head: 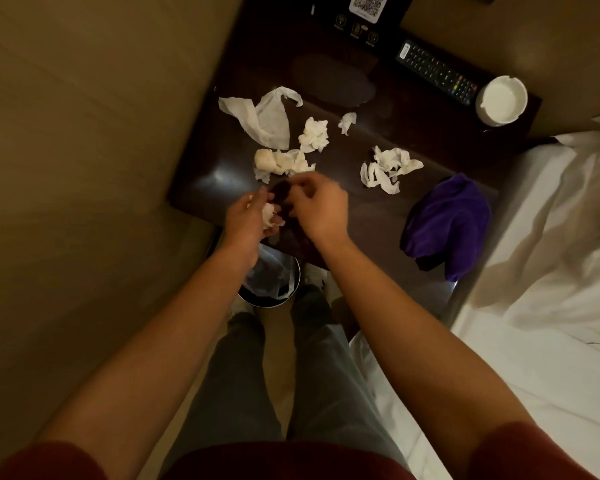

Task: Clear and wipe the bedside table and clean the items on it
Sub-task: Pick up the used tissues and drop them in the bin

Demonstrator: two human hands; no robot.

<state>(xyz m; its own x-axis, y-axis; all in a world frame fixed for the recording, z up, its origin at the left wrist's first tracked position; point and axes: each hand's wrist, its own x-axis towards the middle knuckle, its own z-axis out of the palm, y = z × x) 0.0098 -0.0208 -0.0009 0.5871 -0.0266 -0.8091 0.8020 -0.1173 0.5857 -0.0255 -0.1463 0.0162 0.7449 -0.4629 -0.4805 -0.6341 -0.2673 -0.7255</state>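
Hands meet over the front edge of the dark bedside table point(406, 216). The left hand point(248, 218) curls its fingers around a crumpled tissue point(268, 213). The right hand point(317, 206) is blurred, fingers bent; I cannot tell if it pinches anything. On the table lie more used tissues: a flat sheet point(267, 121), crumpled wads point(314, 133) and point(281, 162), a torn one point(388, 168). A purple cloth point(447, 223) lies near the bed side. At the back are a remote control point(437, 72) and, just beside it, a white ashtray point(503, 100). A bin with a plastic liner point(274, 282) stands below the table's edge.
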